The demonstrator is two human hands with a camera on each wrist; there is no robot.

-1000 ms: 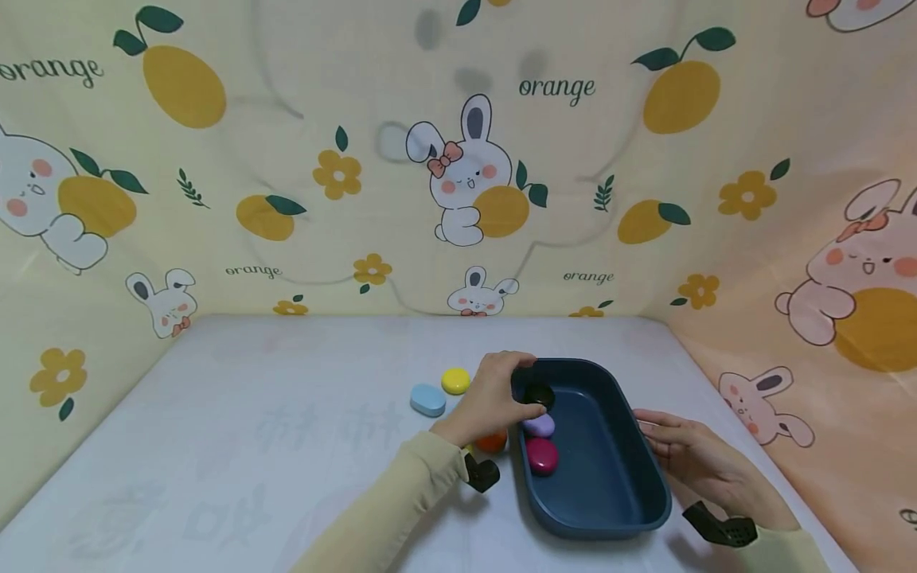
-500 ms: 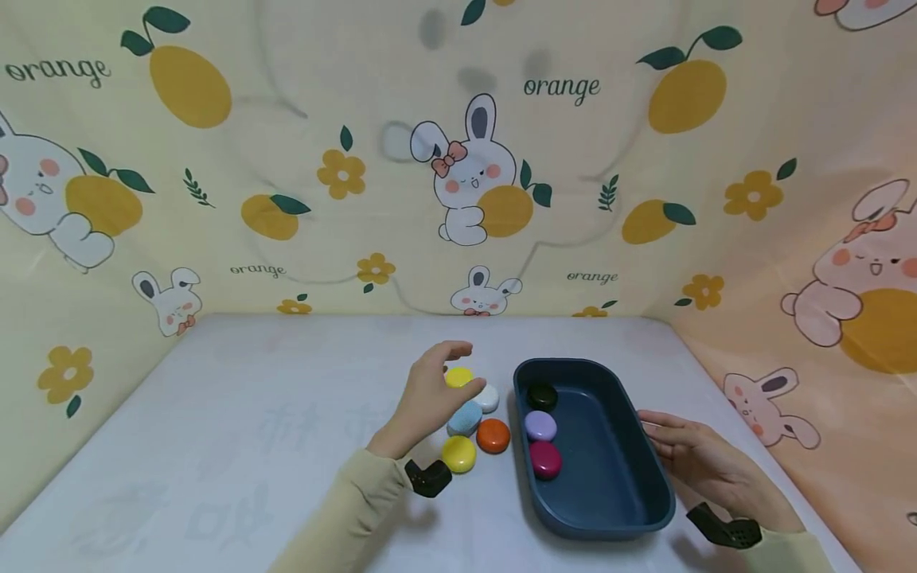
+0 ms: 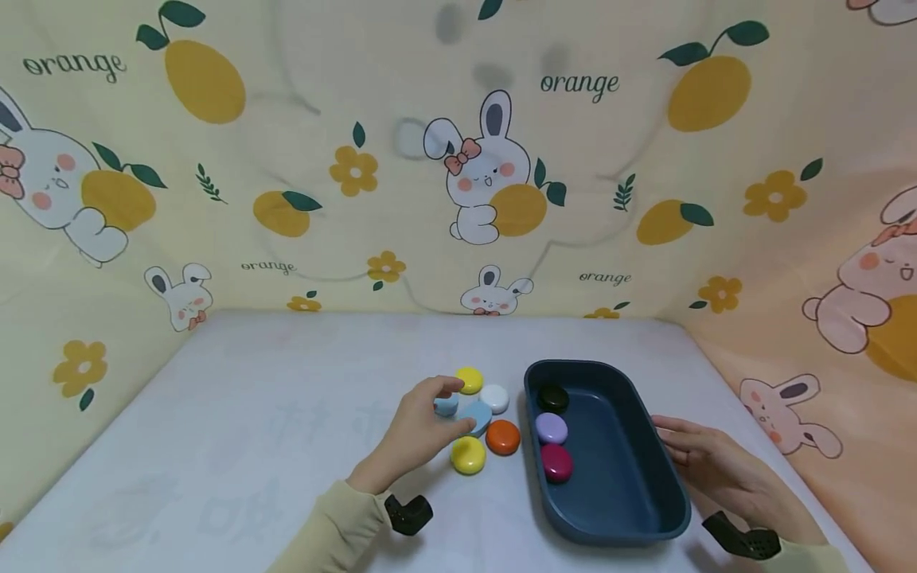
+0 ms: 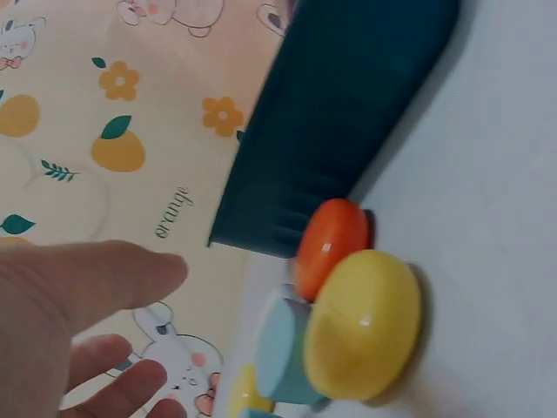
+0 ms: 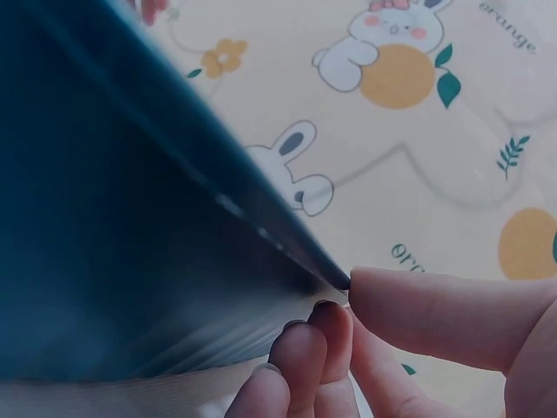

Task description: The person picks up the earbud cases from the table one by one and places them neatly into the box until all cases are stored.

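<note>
White tabletop: left grip parted, empty, near blue pieces; right grip touching tray.

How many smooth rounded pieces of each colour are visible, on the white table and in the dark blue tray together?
Yellow round pieces: 2
Light blue oval pieces: 2
White round piece: 1
Orange round piece: 1
Black round piece: 1
Lilac round piece: 1
Crimson round piece: 1
Total visible: 9
</note>
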